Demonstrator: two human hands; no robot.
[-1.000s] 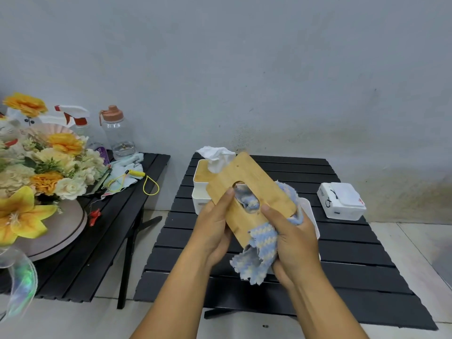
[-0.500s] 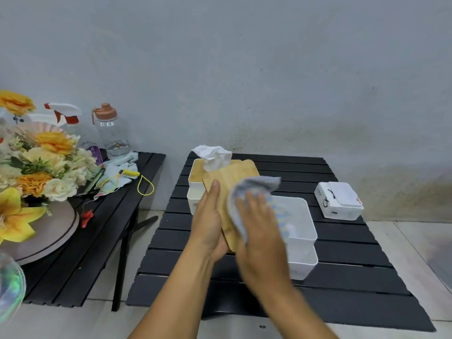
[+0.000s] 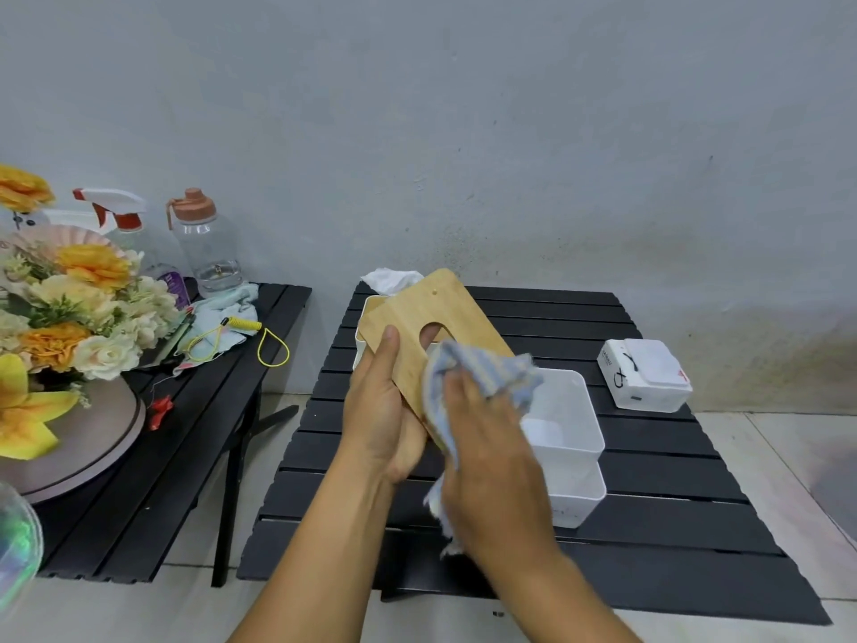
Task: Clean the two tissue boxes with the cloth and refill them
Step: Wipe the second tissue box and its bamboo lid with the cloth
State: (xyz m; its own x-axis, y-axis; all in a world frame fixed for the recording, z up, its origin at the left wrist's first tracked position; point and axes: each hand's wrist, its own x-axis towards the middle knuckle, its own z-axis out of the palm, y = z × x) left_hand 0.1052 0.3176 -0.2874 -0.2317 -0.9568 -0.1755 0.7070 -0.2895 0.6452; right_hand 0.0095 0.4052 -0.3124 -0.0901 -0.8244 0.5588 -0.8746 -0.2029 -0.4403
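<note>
My left hand grips the lower left edge of a wooden tissue-box lid with an oval slot, holding it tilted above the black slatted table. My right hand presses a blue and white cloth against the lid's lower right part. Below my right hand stands an open white tissue box without a lid. Behind the lid a second white box with a wooden top shows a white tissue sticking up.
A white pack of tissues lies at the table's right back. On a second black table to the left stand artificial flowers, a spray bottle, a clear bottle, a light rag and a yellow cord.
My right hand left its grip under the lid, came over the top with the cloth and now rubs the lid's surface. The lid tilted, showing its slot again.
</note>
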